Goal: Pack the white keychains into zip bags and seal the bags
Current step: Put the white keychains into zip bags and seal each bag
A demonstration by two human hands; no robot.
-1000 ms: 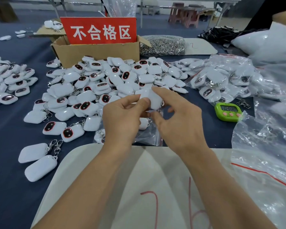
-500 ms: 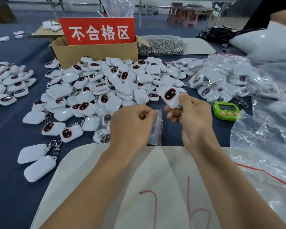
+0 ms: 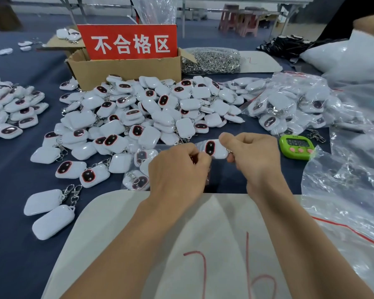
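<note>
Over the table [image 3: 13, 169], right hand [image 3: 255, 156] pinches a keychain [image 3: 214, 147]; left hand [image 3: 175, 171] grips a half-hidden zip bag [image 3: 198, 145].

Dark blue worktop [image 3: 13, 244], big keychain heap [image 3: 143, 113] at centre, smaller heap [image 3: 11, 111] at left edge, loose pair [image 3: 50, 212] near left (clasps side by side), cardboard box [image 3: 125, 70] behind the big heap, clip bag [image 3: 212, 61] beside it, bagged keychains [image 3: 285, 104] right, green timer [image 3: 296, 145] just in front, white sheet [image 3: 203, 234] at near edge.

Blue-clothed table [image 3: 11, 255] — pink stools [image 3: 249, 26] behind
</note>
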